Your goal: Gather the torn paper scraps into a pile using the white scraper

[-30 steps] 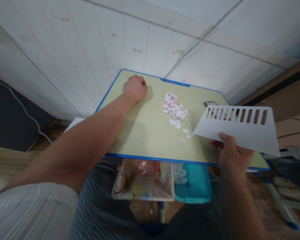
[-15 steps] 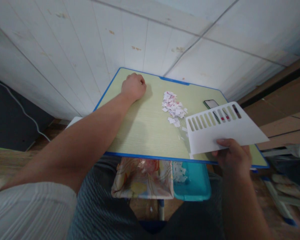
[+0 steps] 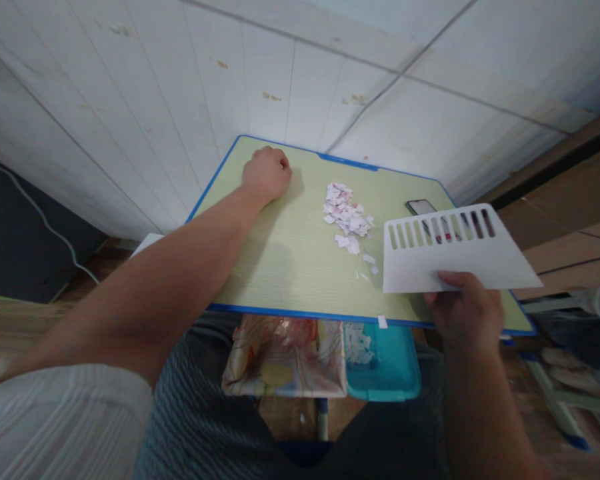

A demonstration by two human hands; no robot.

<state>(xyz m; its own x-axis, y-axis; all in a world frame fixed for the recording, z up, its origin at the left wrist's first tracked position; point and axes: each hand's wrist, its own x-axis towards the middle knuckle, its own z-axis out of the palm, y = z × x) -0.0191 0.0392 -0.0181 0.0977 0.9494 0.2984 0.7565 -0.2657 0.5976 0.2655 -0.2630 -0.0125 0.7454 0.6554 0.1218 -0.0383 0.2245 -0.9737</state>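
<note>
Fingers curled into a fist, my left hand [image 3: 267,173] rests on the far left part of the pale yellow-green tabletop [image 3: 300,267]; nothing shows between its fingers. On the right, my right hand [image 3: 465,307] grips a stiff white slotted sheet [image 3: 440,267] by its lower edge, thumb on top. A row of long slots runs along the sheet's far side, with dark and red bits visible through some. Between my hands lies a heap of torn white paper scraps [image 3: 347,210], some pinkish. A few loose scraps [image 3: 369,259] lie nearer me, and one scrap [image 3: 383,321] sits at the front edge.
A phone [image 3: 420,207] lies beyond the sheet. Below the table's blue front edge are a patterned cloth-lined container [image 3: 285,387] and a teal plastic box [image 3: 395,380] with white scraps inside. The white panelled wall [image 3: 260,80] stands behind the table, with a cable [image 3: 375,110] along it.
My right hand's slotted sheet has shifted a little to the right and tilted, uncovering loose scraps and the one at the front edge. The left fist stays in place.
</note>
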